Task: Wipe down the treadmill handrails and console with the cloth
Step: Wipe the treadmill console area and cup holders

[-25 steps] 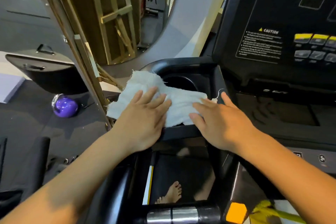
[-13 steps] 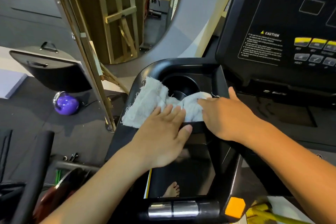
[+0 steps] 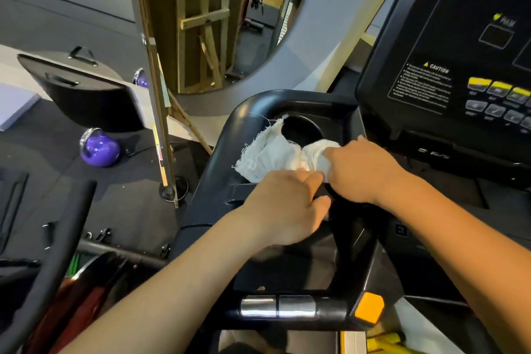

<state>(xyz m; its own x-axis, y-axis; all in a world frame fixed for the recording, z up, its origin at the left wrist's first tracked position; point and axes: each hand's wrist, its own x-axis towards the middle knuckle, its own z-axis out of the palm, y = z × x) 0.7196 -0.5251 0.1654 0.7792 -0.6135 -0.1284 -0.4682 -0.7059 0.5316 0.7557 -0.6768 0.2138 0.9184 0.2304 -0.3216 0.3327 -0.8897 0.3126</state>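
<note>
A frayed white cloth (image 3: 270,152) lies bunched on the black left tray of the treadmill, beside the round cup holder (image 3: 301,131). My right hand (image 3: 362,169) grips the cloth's right end in closed fingers. My left hand (image 3: 284,207) presses on the cloth's near edge and the tray's front lip, its fingers curled. The black curved handrail (image 3: 230,135) frames the tray on the left. The console (image 3: 448,52), with a caution label and yellow and grey buttons, rises at the upper right.
A silver pulse grip (image 3: 277,307) and an orange tab (image 3: 369,307) sit on the near bar. On the dark floor to the left are a purple kettlebell (image 3: 99,149), a black case (image 3: 83,95) and a leaning framed mirror (image 3: 155,89). Another black handle (image 3: 48,261) crosses the lower left.
The cloth, spread flat a second ago, is now gathered into a bunch. Both hands have moved closer together over it, and the right hand has closed on its right end.
</note>
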